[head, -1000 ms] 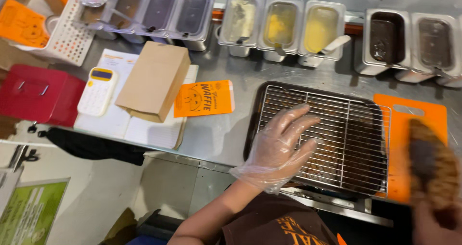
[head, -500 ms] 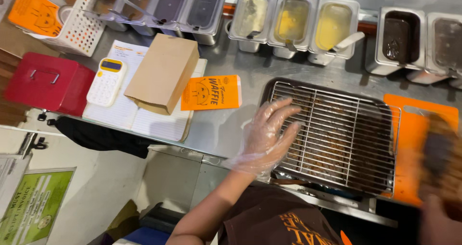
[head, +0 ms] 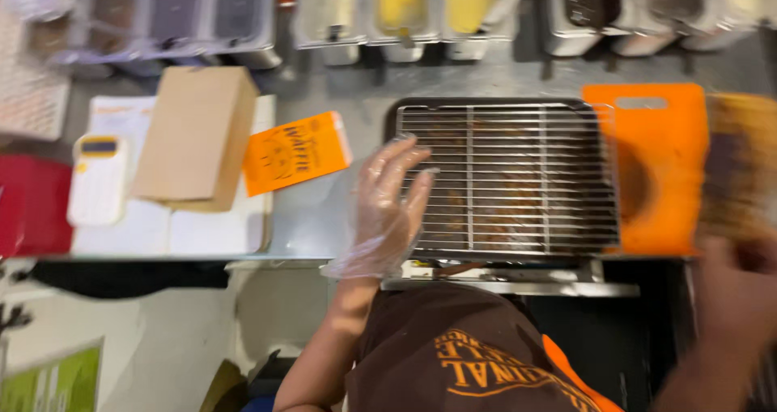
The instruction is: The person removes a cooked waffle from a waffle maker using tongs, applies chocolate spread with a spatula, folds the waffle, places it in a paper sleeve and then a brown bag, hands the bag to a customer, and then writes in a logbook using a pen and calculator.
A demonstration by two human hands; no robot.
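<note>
Since half a second ago the left hand (head: 387,210), in a clear plastic glove, has slid off the wire rack (head: 506,177) toward its left edge, and the view has swung so that the rack now sits mid-frame. That hand hovers flat over the steel counter (head: 316,210), fingers (head: 396,157) spread apart and holding nothing, its fingertips just over the rack's left rim. The right hand (head: 732,290) is a blur at the right edge; it appears to hold up a brown, waffle-like piece (head: 740,165), though how its fingers close cannot be told.

An orange cutting board (head: 651,169) lies touching the rack's right side. Left of the rack lie an orange leaflet (head: 295,151), a brown cardboard box (head: 197,135) on white sheets, a white calculator (head: 98,179) and a red box (head: 32,206). Along the counter's far edge runs a row of steel tubs (head: 405,11) with dark and yellow fillings. Below the counter's near edge the floor is pale.
</note>
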